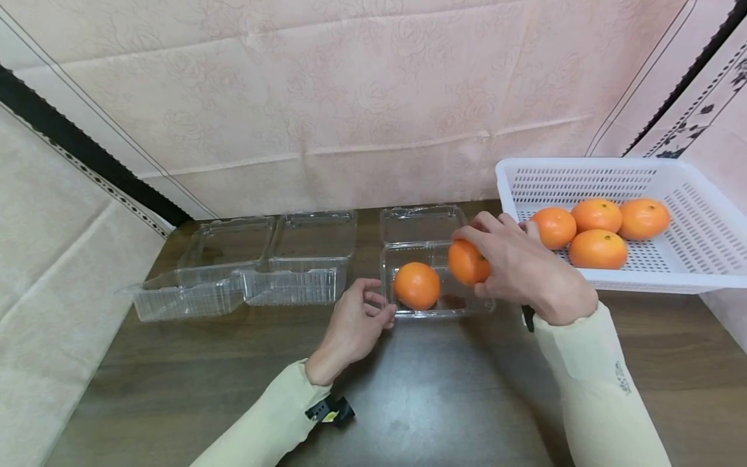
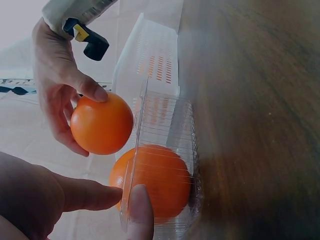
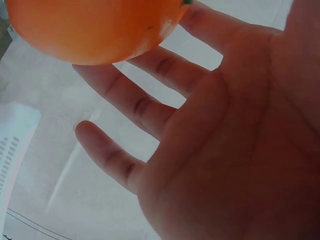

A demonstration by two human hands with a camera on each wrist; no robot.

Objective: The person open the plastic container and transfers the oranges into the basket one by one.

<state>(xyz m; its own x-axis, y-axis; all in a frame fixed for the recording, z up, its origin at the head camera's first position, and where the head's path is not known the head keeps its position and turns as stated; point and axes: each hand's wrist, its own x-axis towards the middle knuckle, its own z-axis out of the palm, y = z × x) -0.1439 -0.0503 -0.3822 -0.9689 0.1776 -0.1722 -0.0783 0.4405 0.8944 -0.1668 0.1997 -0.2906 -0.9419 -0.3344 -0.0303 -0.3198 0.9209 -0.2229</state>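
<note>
My right hand point(image 1: 519, 266) grips an orange point(image 1: 469, 262) between thumb and fingers, over the right half of a clear plastic clamshell box point(image 1: 445, 314). In the left wrist view the held orange point(image 2: 102, 123) hangs above the box's rim. Another orange point(image 1: 417, 286) sits inside the box on the left. At the front left corner my left hand point(image 1: 357, 322) pinches the rim, thumb outside and forefinger over the edge. The box's lid point(image 1: 423, 224) is folded back toward the wall. The right wrist view shows the held orange point(image 3: 100, 30) against the fingertips.
A white perforated basket point(image 1: 700, 227) with several oranges point(image 1: 598, 249) stands at the right. Two more open clamshell boxes point(image 1: 294, 285) stand side by side at the left. Behind the wooden table point(image 1: 408, 389) hangs a pale patterned cloth point(image 1: 350, 97).
</note>
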